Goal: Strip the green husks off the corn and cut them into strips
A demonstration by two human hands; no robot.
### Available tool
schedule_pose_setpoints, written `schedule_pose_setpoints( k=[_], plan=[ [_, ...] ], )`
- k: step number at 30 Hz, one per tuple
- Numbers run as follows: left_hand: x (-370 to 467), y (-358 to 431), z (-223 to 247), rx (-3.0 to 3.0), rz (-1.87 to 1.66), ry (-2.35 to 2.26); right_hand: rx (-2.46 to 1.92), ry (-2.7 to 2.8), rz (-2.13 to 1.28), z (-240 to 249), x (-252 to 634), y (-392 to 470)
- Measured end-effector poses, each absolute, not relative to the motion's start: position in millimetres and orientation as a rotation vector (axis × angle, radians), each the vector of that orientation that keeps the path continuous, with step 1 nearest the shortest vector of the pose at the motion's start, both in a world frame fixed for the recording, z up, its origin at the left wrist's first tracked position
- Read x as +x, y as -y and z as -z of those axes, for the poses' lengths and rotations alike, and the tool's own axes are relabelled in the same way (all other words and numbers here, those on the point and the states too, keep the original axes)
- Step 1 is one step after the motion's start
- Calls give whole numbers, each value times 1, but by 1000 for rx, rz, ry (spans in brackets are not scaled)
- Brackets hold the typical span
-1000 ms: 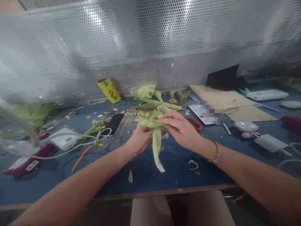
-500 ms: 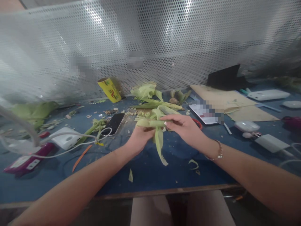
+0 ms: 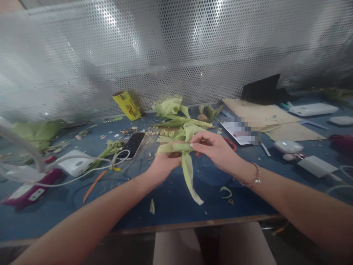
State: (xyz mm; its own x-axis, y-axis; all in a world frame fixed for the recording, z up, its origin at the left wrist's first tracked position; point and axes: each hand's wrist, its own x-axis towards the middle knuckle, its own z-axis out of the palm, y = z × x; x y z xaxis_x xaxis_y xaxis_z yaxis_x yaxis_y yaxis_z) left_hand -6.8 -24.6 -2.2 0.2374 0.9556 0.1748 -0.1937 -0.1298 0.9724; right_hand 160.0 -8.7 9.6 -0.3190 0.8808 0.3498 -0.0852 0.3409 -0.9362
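Note:
A pale green corn husk (image 3: 188, 176) is held between my hands above the middle of the table, its folded part lying level and one long strip hanging down towards the front. My left hand (image 3: 163, 166) is closed around its left end from below. With thumb and fingertips, my right hand (image 3: 216, 149) pinches the right end of the folded part. Just behind my hands lie more loose husks (image 3: 171, 107) and small husk pieces, partly covered by what I hold. A red ring-shaped thing (image 3: 231, 143) is partly hidden behind my right hand.
Scraps litter the blue table (image 3: 176, 209). To the left are a phone (image 3: 135, 144), a white adapter (image 3: 75, 162), cables and a purple power strip (image 3: 31, 189). A yellow tube (image 3: 127, 105) leans near the perforated metal screen (image 3: 176, 44). Rightwards lie a tablet-like screen (image 3: 238, 132) and cardboard (image 3: 299, 130).
My right hand has shifted slightly left along the husk, its fingers more bent. The hanging strip reaches lower and further right. The whole view has moved slightly.

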Motion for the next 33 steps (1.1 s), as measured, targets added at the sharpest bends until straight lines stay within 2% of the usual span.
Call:
schedule_pose_setpoints(
  k=[17, 24, 31, 33],
  plan=[
    [-2, 29, -4, 924, -1205, -796, -830, 1697, -902, 4, 151, 11],
    [-5, 28, -10, 887, -1085, -848, -853, 1806, -949, -2, 156, 9],
    [-3, 32, -10, 1043, -999, -907, -617, 1781, -1126, -9, 155, 14],
    [-3, 33, -10, 1074, -973, -926, -626, 1802, -1085, -11, 152, 17]
  ],
)
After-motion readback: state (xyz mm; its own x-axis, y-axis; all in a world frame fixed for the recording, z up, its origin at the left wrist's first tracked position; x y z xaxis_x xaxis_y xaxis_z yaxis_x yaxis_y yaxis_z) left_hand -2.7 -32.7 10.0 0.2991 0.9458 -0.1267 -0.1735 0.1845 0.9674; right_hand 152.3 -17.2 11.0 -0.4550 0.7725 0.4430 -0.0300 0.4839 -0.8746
